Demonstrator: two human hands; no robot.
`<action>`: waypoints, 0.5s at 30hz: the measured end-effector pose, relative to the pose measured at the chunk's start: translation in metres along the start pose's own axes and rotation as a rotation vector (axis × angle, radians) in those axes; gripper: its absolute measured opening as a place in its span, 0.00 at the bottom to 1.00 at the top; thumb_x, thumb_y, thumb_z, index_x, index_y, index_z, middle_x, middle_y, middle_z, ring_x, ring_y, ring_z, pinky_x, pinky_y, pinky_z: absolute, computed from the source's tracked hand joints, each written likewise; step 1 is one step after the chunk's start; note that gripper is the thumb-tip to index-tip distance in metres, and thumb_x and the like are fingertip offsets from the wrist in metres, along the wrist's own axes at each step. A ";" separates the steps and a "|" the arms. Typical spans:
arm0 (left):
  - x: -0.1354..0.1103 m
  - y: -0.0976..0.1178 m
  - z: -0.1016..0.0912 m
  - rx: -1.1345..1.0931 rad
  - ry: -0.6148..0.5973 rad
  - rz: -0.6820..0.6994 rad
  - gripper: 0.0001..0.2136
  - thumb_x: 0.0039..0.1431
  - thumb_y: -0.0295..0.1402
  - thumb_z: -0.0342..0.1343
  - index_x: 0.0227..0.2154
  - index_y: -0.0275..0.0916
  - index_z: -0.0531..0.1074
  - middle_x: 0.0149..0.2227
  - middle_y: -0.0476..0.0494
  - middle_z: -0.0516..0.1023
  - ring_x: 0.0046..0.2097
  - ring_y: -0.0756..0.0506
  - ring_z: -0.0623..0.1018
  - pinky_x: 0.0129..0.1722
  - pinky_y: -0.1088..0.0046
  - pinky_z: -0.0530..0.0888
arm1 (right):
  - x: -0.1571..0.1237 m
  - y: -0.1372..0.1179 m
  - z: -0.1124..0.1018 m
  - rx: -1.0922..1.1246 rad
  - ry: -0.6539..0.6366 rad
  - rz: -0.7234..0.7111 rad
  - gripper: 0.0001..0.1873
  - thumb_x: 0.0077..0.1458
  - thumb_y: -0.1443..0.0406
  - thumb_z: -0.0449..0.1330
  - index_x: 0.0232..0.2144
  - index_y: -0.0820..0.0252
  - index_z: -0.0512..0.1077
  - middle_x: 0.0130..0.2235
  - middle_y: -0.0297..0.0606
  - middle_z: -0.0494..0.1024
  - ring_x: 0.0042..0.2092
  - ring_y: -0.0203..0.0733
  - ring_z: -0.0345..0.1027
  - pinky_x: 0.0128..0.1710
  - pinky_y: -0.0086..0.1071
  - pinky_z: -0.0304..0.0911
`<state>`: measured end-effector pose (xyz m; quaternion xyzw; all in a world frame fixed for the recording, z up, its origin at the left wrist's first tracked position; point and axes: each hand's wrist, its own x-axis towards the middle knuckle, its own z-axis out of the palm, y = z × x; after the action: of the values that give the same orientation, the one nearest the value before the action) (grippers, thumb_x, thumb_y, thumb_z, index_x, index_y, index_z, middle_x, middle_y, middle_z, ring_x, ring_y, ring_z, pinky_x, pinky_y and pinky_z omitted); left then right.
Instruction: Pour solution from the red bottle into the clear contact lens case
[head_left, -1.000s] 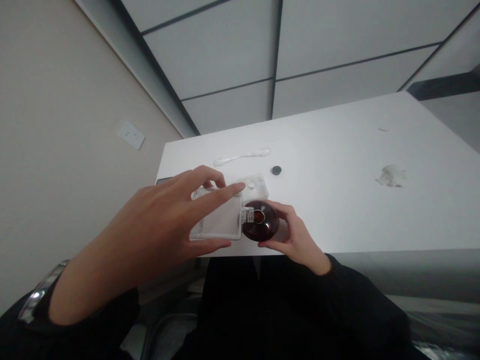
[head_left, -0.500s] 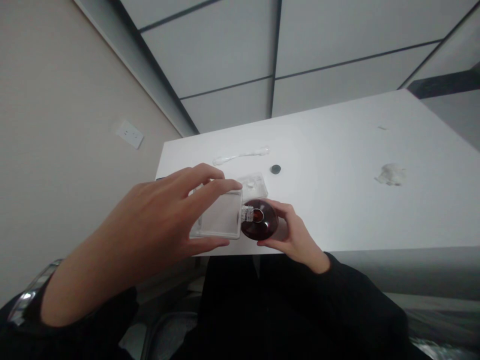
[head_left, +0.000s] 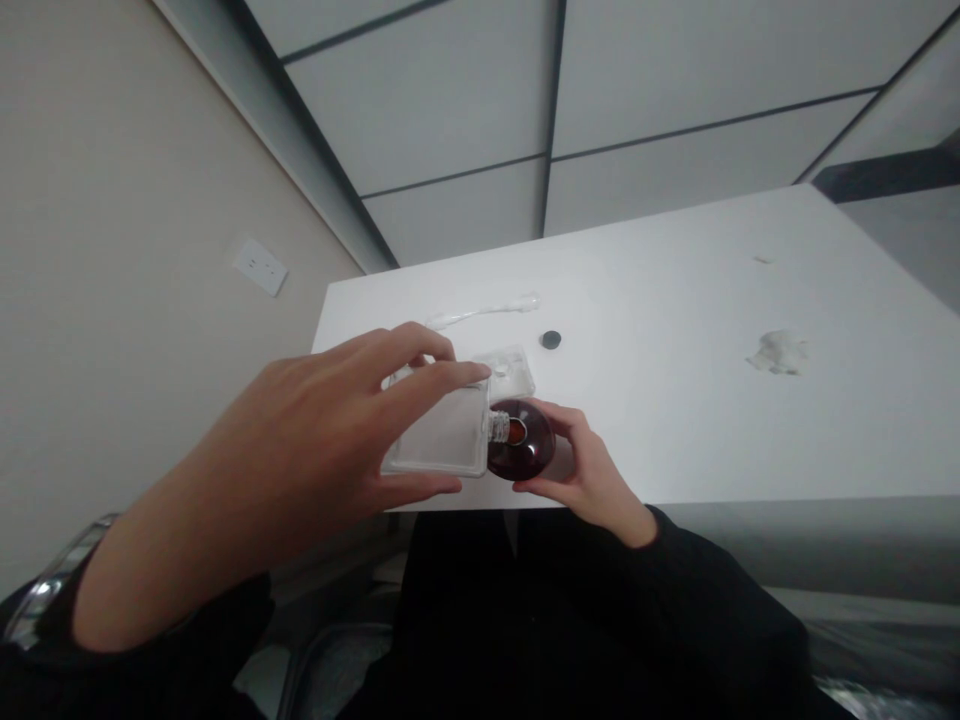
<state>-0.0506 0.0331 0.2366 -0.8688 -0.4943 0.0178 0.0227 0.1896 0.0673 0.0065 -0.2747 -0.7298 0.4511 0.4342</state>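
Gripping dark-red liquid bottle [head_left: 521,442] | right hand [head_left: 589,470] | clear plastic case [head_left: 442,440] | left hand [head_left: 315,450]

A bottle [head_left: 521,440] is held just right of a flat case [head_left: 439,435], while a small disc [head_left: 551,340] is placed behind them on the desk [head_left: 675,300].

White tabletop [head_left: 660,300] seen from above, with a long, thin, translucent white plastic strip [head_left: 480,314] near its far edge and a small round black disc [head_left: 552,339] just beside the strip's right end. Farther right lies a crumpled white tissue [head_left: 778,352], with a tiny pale scrap [head_left: 763,259] beyond it. At left, a white rectangular wall socket plate [head_left: 259,267] is set in a beige wall [head_left: 112,250]. Above, pale ceiling panels [head_left: 675,100] are divided by dark grid lines.
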 end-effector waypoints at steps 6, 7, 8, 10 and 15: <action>-0.001 0.001 0.000 -0.028 0.013 -0.019 0.23 0.71 0.53 0.54 0.63 0.51 0.71 0.57 0.39 0.80 0.51 0.34 0.84 0.42 0.58 0.83 | 0.001 -0.001 0.000 0.009 0.014 -0.047 0.43 0.55 0.50 0.75 0.67 0.46 0.63 0.64 0.46 0.77 0.64 0.57 0.75 0.63 0.55 0.72; -0.001 0.001 0.000 -0.018 0.010 -0.012 0.23 0.72 0.53 0.54 0.63 0.51 0.71 0.57 0.38 0.80 0.51 0.34 0.84 0.41 0.58 0.83 | 0.001 -0.001 0.000 0.008 0.013 -0.053 0.43 0.56 0.50 0.75 0.67 0.45 0.62 0.64 0.46 0.77 0.64 0.56 0.75 0.63 0.55 0.72; -0.001 0.001 0.000 -0.007 0.008 -0.003 0.23 0.72 0.53 0.53 0.63 0.50 0.70 0.57 0.37 0.80 0.51 0.34 0.84 0.41 0.58 0.83 | 0.002 -0.002 0.000 0.007 0.011 -0.053 0.42 0.56 0.50 0.75 0.67 0.45 0.62 0.64 0.45 0.77 0.64 0.56 0.75 0.63 0.54 0.72; -0.001 0.001 0.000 0.011 0.011 0.013 0.23 0.73 0.53 0.52 0.63 0.48 0.70 0.57 0.36 0.80 0.51 0.34 0.84 0.41 0.58 0.83 | 0.002 -0.002 0.000 -0.001 0.005 -0.049 0.42 0.56 0.50 0.74 0.67 0.46 0.62 0.64 0.46 0.77 0.64 0.56 0.75 0.63 0.54 0.72; -0.001 0.001 0.001 -0.004 0.026 -0.001 0.22 0.72 0.51 0.53 0.63 0.51 0.71 0.57 0.39 0.80 0.51 0.35 0.84 0.40 0.60 0.83 | 0.001 -0.001 0.000 -0.012 -0.004 -0.028 0.41 0.57 0.48 0.73 0.66 0.49 0.63 0.63 0.48 0.77 0.64 0.58 0.75 0.63 0.56 0.72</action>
<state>-0.0505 0.0314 0.2359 -0.8688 -0.4943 0.0055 0.0273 0.1893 0.0677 0.0079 -0.2663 -0.7370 0.4413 0.4373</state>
